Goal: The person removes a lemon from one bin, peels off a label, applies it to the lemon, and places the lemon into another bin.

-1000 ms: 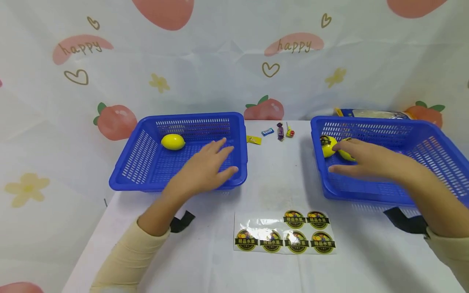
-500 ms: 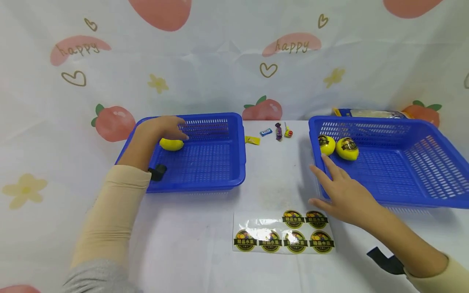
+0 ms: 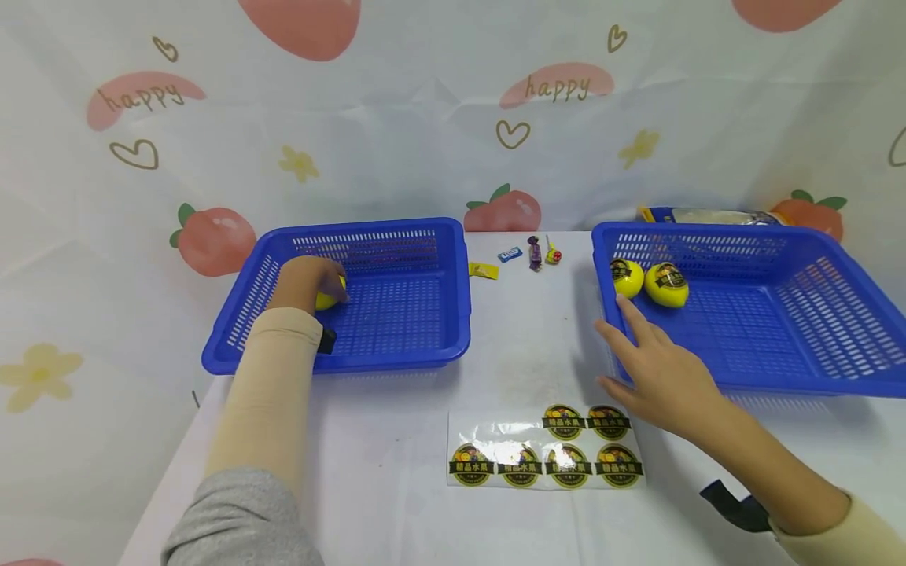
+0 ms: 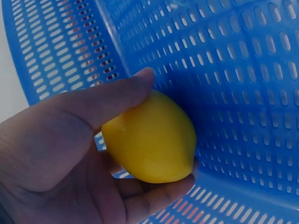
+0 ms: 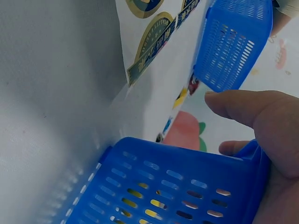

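My left hand reaches down inside the left blue basket and grips a plain yellow lemon. In the left wrist view the thumb lies over the lemon's top and the fingers curl beneath it, close to the basket's slotted surface. With fingers spread, my right hand is at the left rim of the right blue basket; its fingers extend past the rim in the right wrist view. Two lemons with black-and-gold stickers, one lemon by the wall and another lemon beside it, lie in that basket.
A sticker sheet with several round labels lies in front, between the baskets. Further back are a yellow packet, a blue-wrapped candy, a purple-wrapped candy and a lollipop. A package lies behind the right basket.
My left hand has moved left across its basket and taken hold of the lemon. My right hand has drawn back from above the stickered lemons to the basket's left rim, uncovering them.
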A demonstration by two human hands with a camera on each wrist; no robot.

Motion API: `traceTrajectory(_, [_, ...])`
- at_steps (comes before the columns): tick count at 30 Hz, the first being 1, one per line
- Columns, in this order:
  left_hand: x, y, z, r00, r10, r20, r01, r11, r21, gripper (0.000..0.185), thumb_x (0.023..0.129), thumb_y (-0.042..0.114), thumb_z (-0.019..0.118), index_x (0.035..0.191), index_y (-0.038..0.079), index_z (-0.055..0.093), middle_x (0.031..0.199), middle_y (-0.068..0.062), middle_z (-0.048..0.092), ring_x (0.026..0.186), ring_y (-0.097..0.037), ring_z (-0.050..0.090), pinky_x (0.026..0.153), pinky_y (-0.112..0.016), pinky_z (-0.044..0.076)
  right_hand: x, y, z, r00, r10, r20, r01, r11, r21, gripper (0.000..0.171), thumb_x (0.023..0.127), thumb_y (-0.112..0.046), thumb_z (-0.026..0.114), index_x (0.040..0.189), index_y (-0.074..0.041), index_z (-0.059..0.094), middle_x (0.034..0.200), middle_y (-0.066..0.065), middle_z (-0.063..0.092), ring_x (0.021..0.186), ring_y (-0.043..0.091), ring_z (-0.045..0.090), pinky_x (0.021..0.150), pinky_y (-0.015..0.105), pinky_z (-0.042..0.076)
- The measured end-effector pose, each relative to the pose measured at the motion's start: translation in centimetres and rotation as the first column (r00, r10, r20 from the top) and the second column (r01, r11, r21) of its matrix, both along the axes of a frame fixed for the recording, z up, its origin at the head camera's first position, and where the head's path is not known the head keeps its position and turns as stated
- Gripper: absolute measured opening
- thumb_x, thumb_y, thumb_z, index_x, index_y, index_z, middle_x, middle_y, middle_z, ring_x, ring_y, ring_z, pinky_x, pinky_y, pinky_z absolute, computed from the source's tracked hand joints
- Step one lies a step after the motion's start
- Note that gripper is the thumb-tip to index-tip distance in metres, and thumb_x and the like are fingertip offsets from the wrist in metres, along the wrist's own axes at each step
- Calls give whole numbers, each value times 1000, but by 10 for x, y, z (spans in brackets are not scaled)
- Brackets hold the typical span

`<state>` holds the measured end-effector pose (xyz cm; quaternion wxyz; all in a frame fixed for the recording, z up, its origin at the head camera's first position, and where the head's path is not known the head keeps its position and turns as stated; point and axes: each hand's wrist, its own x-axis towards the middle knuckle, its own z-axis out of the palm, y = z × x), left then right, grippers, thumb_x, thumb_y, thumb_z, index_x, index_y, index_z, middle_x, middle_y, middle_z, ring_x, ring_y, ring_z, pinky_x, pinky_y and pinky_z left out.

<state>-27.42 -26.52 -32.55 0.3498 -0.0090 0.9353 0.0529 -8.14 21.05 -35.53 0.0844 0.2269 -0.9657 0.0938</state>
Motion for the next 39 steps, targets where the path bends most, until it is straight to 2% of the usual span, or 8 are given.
traceTrajectory(7, [6, 1, -2, 1000, 1, 11, -2, 999, 37, 56, 102, 20, 56, 149, -4, 37, 149, -32, 32, 134, -46, 32, 113, -60, 27, 0, -2, -2, 1000, 1, -22, -1, 1000, -6, 72, 79, -27, 84, 140, -5, 53, 155, 28, 30, 109, 52, 57, 43, 34, 46])
traceTrajectory(14, [15, 9, 4, 999, -31, -30, 31, 999, 20, 53, 101, 18, 54, 146, -6, 40, 147, -32, 37, 132, -44, 36, 112, -57, 30, 0, -2, -2, 1000, -5, -25, 5, 1000, -8, 71, 79, -27, 84, 140, -6, 53, 155, 28, 30, 109, 52, 57, 42, 34, 46])
traceTrajectory(21, [14, 11, 3, 999, -32, -18, 32, 1000, 1, 54, 101, 17, 54, 147, -7, 39, 149, -32, 35, 135, -45, 35, 113, -57, 29, 0, -2, -4, 999, -6, -32, 6, 1000, -10, 71, 79, -28, 84, 140, -7, 53, 155, 27, 30, 105, 50, 60, 41, 31, 43])
traceTrajectory(24, [12, 18, 5, 997, -78, -16, 77, 996, -45, 56, 99, 14, 53, 149, -6, 37, 153, -31, 31, 140, -46, 30, 115, -57, 25, 0, -2, -4, 999, -11, -32, 10, 1000, -8, 71, 80, -27, 84, 140, -7, 53, 155, 27, 30, 104, 50, 60, 40, 30, 41])
traceTrajectory(27, [11, 32, 12, 987, -160, -19, 158, 984, -83, 60, 97, 15, 53, 150, -5, 37, 155, -29, 31, 141, -45, 29, 114, -57, 27, 1, -1, -4, 999, -19, -30, 19, 1000, -7, 71, 80, -27, 84, 141, -8, 53, 156, 28, 30, 104, 51, 60, 39, 30, 40])
traceTrajectory(31, [10, 54, 25, 966, -254, -55, 252, 967, -49, 60, 96, 21, 50, 150, -2, 38, 152, -26, 37, 135, -41, 38, 106, -53, 37, 1, -1, -4, 999, -28, -27, 28, 1000, -8, 71, 80, -27, 84, 141, -9, 53, 156, 27, 30, 103, 51, 60, 39, 30, 40])
traceTrajectory(36, [20, 83, 41, 946, -294, -137, 299, 954, 20, 55, 99, 22, 43, 152, 9, 40, 154, -19, 38, 140, -40, 35, 109, -57, 33, 2, -2, -4, 998, -27, -53, 26, 999, -22, 69, 79, -26, 85, 139, -10, 54, 154, 27, 33, 100, 50, 61, 39, 30, 39])
traceTrajectory(39, [30, 95, 49, 925, -317, -210, 331, 943, 33, 45, 100, 22, 43, 143, 15, 51, 145, -16, 48, 128, -37, 46, 100, -54, 43, 2, -2, -5, 997, -24, -67, 22, 999, -31, 69, 79, -26, 84, 138, -10, 54, 153, 27, 34, 99, 50, 61, 39, 30, 38])
